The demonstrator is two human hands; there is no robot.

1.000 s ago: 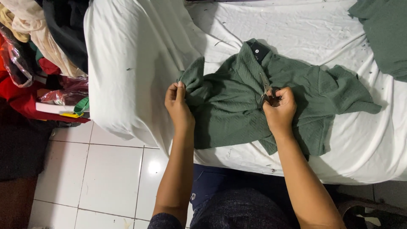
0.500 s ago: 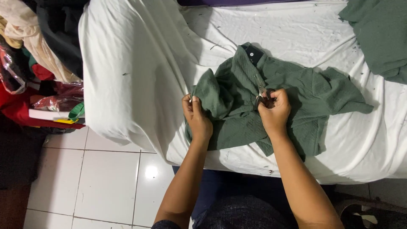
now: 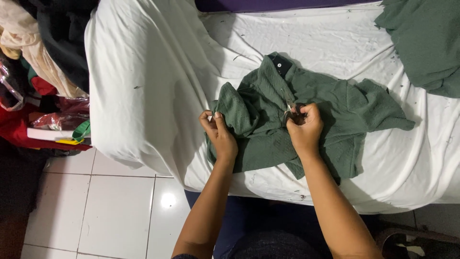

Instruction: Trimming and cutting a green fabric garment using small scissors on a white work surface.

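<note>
A dark green knitted shirt (image 3: pixel 330 110) with a black neck label lies crumpled on a white sheet (image 3: pixel 153 96). My left hand (image 3: pixel 219 134) pinches the shirt's left edge, pulling the cloth taut. My right hand (image 3: pixel 304 127) is closed around a small metal tool, likely thread snips (image 3: pixel 290 106), whose tip touches the fabric near the collar. Most of the tool is hidden inside my fist.
Another green garment (image 3: pixel 424 43) lies at the sheet's far right corner. A heap of clothes and bags (image 3: pixel 36 72) stands at the left over a white tiled floor (image 3: pixel 110 206). Small thread scraps dot the sheet. A dark sandal (image 3: pixel 417 242) sits at bottom right.
My left hand has slid right along the shirt's edge, bunching the cloth closer to my right hand. The right hand has stayed near the collar with the tool.
</note>
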